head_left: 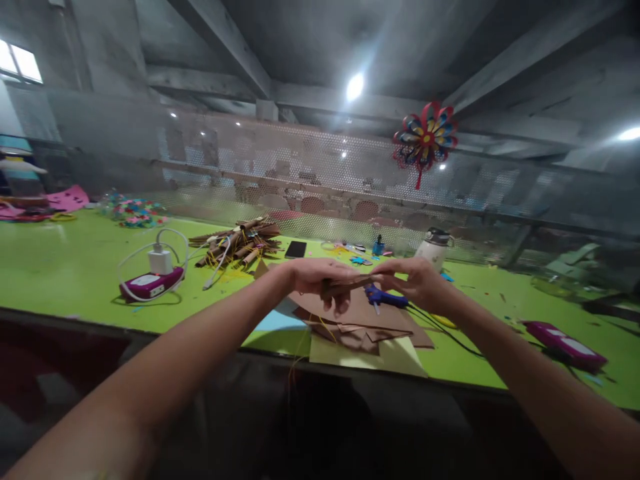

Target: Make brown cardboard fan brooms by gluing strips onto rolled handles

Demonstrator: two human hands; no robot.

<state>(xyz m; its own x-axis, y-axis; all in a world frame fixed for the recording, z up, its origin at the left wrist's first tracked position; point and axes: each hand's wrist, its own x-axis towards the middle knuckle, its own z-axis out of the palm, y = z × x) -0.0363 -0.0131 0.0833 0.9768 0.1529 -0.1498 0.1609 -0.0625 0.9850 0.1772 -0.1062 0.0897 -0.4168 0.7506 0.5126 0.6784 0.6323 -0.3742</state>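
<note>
Strip (354, 284) runs crosswise from left hand (323, 275) to right hand (414, 277), rising rightward.

We see a thin brown piece (356, 283), like stiff paper or card, held up above the green table (70, 267). It shows nearly edge-on to us, as a slim, flat band, a little tilted, with its right end slightly higher. Our left hand (317, 275) covers much of its left part, and our right hand (414, 280) pinches its right end. Its colour is a dull, plain brown; we cannot tell its full outline behind the fingers.
</note>
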